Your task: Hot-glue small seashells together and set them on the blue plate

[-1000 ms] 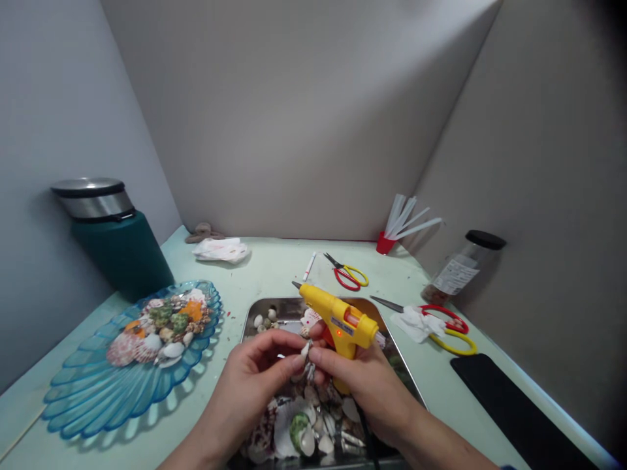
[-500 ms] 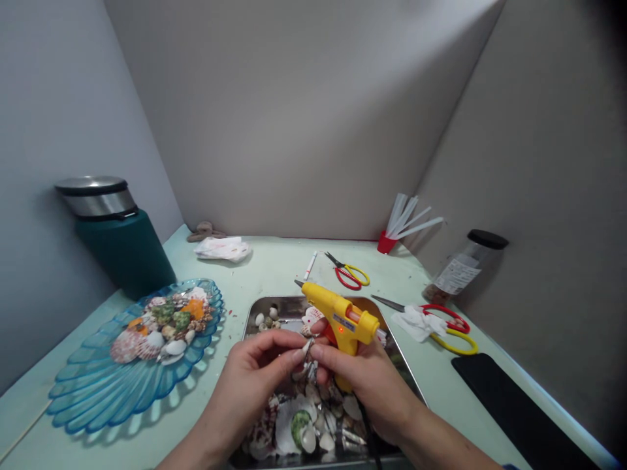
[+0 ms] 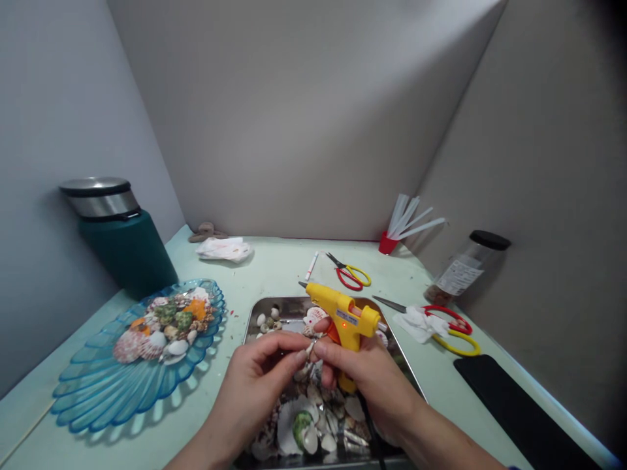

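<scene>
A yellow hot glue gun [image 3: 333,302] is in my right hand [image 3: 379,385], its nozzle pointing up and left and a small orange light glowing on its side. With thumb and fingertips, my left hand [image 3: 259,375] pinches a small whitish shell [image 3: 310,349]. My right thumb and fingers meet it from the other side, so part of the shell is hidden. Both hands are above a metal tray [image 3: 289,299] of assorted shells. A green shell [image 3: 302,425] lies near the tray's front, beside white ones.
At left, a blue scalloped dish [image 3: 117,385] holds shells, with a teal bottle [image 3: 125,251] behind it. Small scissors [image 3: 353,277], larger scissors [image 3: 455,343] under crumpled tissue [image 3: 416,324], a red cup [image 3: 387,244] of glue sticks, a jar [image 3: 460,271] and a black flat object [image 3: 509,398] stand or lie rightward.
The view has shifted slightly. My hands stay together, and the small shell sits at a slightly different angle between the fingertips. The glue gun remains in my right hand.
</scene>
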### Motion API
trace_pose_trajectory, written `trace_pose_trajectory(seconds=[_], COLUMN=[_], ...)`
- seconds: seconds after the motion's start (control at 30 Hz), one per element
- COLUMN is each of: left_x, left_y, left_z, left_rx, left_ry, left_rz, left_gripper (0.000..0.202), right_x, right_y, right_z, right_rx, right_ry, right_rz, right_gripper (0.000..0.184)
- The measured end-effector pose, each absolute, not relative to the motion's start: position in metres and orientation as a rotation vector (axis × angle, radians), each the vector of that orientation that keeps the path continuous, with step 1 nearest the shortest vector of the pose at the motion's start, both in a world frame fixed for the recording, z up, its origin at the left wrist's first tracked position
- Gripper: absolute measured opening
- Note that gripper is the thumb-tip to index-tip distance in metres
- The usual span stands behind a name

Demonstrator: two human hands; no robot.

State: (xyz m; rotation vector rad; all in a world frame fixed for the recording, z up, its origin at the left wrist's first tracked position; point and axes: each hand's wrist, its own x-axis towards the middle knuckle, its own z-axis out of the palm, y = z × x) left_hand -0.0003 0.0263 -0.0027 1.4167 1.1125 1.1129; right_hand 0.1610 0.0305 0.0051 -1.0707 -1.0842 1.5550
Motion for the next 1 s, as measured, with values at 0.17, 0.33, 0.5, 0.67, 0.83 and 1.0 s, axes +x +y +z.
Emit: trace_pose_trajectory(seconds=[0.17,0.33,0.5,0.67,0.83,1.0], left_x=[0.0028,0.0041,0.0014,0.0002,0.0008,0.0009], left_y=[0.0248,0.0261,0.0269,0.0278,0.0280,0.0287], left_z=[-0.0047,-0.0052,-0.0040,-0.0044,-0.0061,-0.0080], left_rx=[1.352,1.241,1.080,1.012,1.051,1.027], left_ry=[1.031,1.084,1.070,1.029,1.015,1.003], left_rz=[1.057,1.082,1.097,1.055,1.035,1.040], left_gripper=[0.019,0.017,0.018,0.022,0.022,0.021], right_x=[0.1611,0.1617,0.1609,0.1601,0.1584,0.1593], right_y=[0.0314,0.0306,0.0303,0.0308,0.0272,0.0278], right_z=[0.0043,0.0051,0.0044,0.0029,0.0006,-0.0048], right_rx=[-1.001,-1.008,-1.042,-1.099,-1.101,-1.050], right_ry=[-1.054,-1.072,-1.111,-1.130,-1.147,-1.166], right_rz=[1.577,1.586,1.546,1.460,1.470,1.470], right_gripper=[0.024,0.023,0.021,0.026,0.028,0.029])
